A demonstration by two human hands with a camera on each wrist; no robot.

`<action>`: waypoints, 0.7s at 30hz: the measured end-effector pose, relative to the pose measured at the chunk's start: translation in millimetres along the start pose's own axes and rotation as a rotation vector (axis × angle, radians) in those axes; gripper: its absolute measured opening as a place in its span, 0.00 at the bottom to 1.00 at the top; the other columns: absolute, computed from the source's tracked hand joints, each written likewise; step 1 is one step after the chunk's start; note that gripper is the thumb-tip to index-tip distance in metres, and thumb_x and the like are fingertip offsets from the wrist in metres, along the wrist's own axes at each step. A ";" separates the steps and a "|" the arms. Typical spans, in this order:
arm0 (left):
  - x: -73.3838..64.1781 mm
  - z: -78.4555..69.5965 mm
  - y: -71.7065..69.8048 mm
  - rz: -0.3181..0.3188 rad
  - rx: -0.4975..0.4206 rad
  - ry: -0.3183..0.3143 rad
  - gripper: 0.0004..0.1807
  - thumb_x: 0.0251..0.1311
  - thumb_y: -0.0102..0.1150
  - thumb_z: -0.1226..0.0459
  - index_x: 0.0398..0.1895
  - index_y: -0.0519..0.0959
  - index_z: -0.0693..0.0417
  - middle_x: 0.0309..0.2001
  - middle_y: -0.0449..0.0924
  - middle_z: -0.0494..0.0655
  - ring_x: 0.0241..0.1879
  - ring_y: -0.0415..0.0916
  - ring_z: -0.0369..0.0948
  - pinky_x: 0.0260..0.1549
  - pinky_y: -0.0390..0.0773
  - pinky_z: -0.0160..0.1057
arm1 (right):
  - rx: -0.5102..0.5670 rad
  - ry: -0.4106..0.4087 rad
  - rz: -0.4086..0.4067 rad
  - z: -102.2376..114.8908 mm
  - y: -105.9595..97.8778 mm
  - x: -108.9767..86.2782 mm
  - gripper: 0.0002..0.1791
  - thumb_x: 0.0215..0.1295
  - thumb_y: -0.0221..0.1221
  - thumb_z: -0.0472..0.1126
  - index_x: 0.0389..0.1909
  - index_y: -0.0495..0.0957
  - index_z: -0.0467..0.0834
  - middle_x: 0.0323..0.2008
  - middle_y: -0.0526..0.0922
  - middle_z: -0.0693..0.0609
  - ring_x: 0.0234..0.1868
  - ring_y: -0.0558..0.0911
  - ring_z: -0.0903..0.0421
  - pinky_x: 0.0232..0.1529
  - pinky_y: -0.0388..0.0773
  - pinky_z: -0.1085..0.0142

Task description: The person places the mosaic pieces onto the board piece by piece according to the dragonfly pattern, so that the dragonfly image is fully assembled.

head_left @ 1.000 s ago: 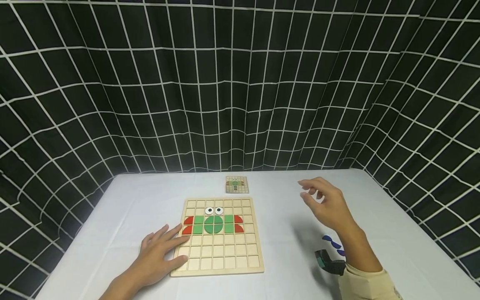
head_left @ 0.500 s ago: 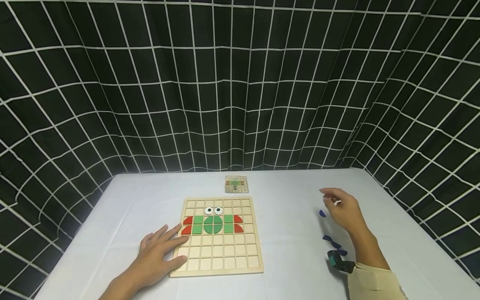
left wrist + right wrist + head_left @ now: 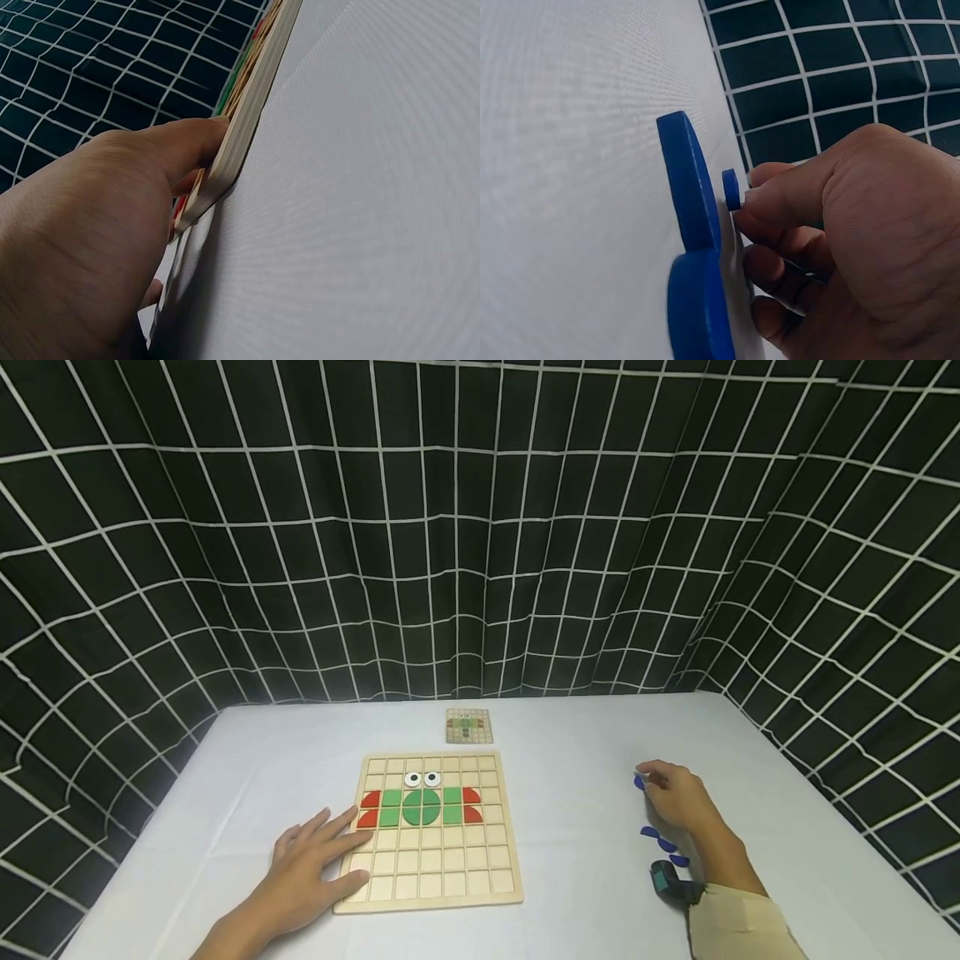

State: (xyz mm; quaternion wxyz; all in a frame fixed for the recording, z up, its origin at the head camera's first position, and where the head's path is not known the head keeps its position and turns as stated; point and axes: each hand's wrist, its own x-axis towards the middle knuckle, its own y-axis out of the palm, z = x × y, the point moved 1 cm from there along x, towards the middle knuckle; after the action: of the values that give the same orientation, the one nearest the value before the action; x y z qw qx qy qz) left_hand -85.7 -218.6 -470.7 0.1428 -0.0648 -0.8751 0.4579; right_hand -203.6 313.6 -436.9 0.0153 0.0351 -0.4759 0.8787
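Observation:
My left hand [image 3: 311, 864] lies over the left edge of a wooden grid board [image 3: 431, 906], fingers spread and resting on it. Green squares [image 3: 391, 807], a green circle of quarter pieces [image 3: 422, 807], red quarter pieces [image 3: 472, 806] and two eye discs [image 3: 423, 779] sit in its cells. At the right, my right hand [image 3: 678, 797] has its thumb and forefinger at a small blue half-round piece [image 3: 638, 782], pinching it at the table surface. The right wrist view shows this blue piece [image 3: 731, 189] against the fingertips. Its far side is hidden.
Several more blue half-round pieces [image 3: 666, 845] lie in a row by the right wrist. A small pattern card [image 3: 468, 727] lies behind the board. The white table [image 3: 577, 860] ends at a dark gridded curtain [image 3: 480, 527].
My right hand has moved right and down to the farthest blue piece, its fingertips now at it. The left hand stays on the board. The head view has shifted slightly.

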 end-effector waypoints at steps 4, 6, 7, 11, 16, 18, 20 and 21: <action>0.2 -0.1 -0.7 -0.024 0.004 0.018 0.28 0.65 0.74 0.48 0.65 0.87 0.49 0.78 0.72 0.52 0.78 0.57 0.68 0.69 0.47 0.76 | 0.011 -0.022 0.019 0.1 1.5 -0.5 0.18 0.74 0.56 0.28 0.60 0.80 0.28 0.53 0.84 0.26 0.60 0.80 0.23 0.61 0.76 0.29; 0.2 -0.1 -0.7 -0.029 0.005 0.022 0.28 0.65 0.74 0.49 0.65 0.87 0.49 0.78 0.72 0.52 0.78 0.57 0.68 0.69 0.48 0.76 | 0.021 -0.032 0.028 -0.2 2.0 -0.9 0.18 0.73 0.58 0.28 0.60 0.80 0.28 0.52 0.85 0.27 0.59 0.80 0.24 0.60 0.76 0.30; 0.0 -0.1 -0.7 -0.028 0.002 0.022 0.28 0.65 0.74 0.49 0.65 0.87 0.49 0.78 0.72 0.52 0.78 0.57 0.68 0.69 0.47 0.77 | 0.029 -0.033 0.032 -0.6 2.5 -1.2 0.18 0.73 0.59 0.28 0.61 0.80 0.28 0.51 0.85 0.28 0.59 0.81 0.24 0.60 0.77 0.30; -0.6 -0.1 -0.2 -0.026 -0.005 0.022 0.28 0.65 0.74 0.49 0.65 0.87 0.48 0.78 0.72 0.52 0.78 0.57 0.68 0.69 0.47 0.77 | 0.052 -0.020 0.038 -2.4 4.3 -2.1 0.20 0.73 0.62 0.30 0.62 0.80 0.28 0.49 0.86 0.31 0.56 0.83 0.27 0.59 0.78 0.32; 0.0 0.0 0.4 -0.036 -0.001 0.033 0.27 0.65 0.74 0.49 0.65 0.87 0.49 0.77 0.72 0.51 0.78 0.58 0.67 0.69 0.48 0.76 | 0.039 0.046 0.048 -2.6 3.4 -2.4 0.24 0.74 0.66 0.37 0.65 0.78 0.27 0.51 0.84 0.29 0.57 0.81 0.27 0.60 0.77 0.31; 0.3 -0.1 0.3 -0.038 0.001 0.037 0.27 0.65 0.74 0.49 0.65 0.87 0.49 0.77 0.73 0.52 0.78 0.58 0.67 0.68 0.49 0.76 | 0.040 0.071 0.054 -2.5 2.9 -2.6 0.25 0.75 0.66 0.39 0.65 0.77 0.27 0.53 0.83 0.28 0.58 0.81 0.26 0.61 0.76 0.31; 0.3 -0.4 0.2 -0.038 0.003 0.037 0.27 0.65 0.74 0.49 0.64 0.88 0.50 0.77 0.73 0.52 0.78 0.58 0.67 0.68 0.49 0.76 | 0.046 0.085 0.055 -3.0 3.0 -2.5 0.25 0.75 0.66 0.39 0.64 0.77 0.27 0.54 0.82 0.27 0.59 0.80 0.26 0.61 0.76 0.31; 0.4 -0.6 0.1 -0.036 0.002 0.035 0.27 0.65 0.74 0.49 0.64 0.88 0.50 0.77 0.73 0.52 0.78 0.58 0.68 0.68 0.49 0.76 | 0.045 0.086 0.052 -3.1 3.1 -2.6 0.25 0.75 0.66 0.40 0.63 0.78 0.26 0.53 0.82 0.27 0.58 0.80 0.26 0.61 0.76 0.31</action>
State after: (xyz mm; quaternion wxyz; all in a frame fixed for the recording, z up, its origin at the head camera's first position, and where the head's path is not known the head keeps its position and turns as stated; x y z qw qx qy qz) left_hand -85.8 -218.0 -470.4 0.1663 -0.0569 -0.8730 0.4550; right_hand -201.3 314.5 -441.4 0.0121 -0.0146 -0.4555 0.8900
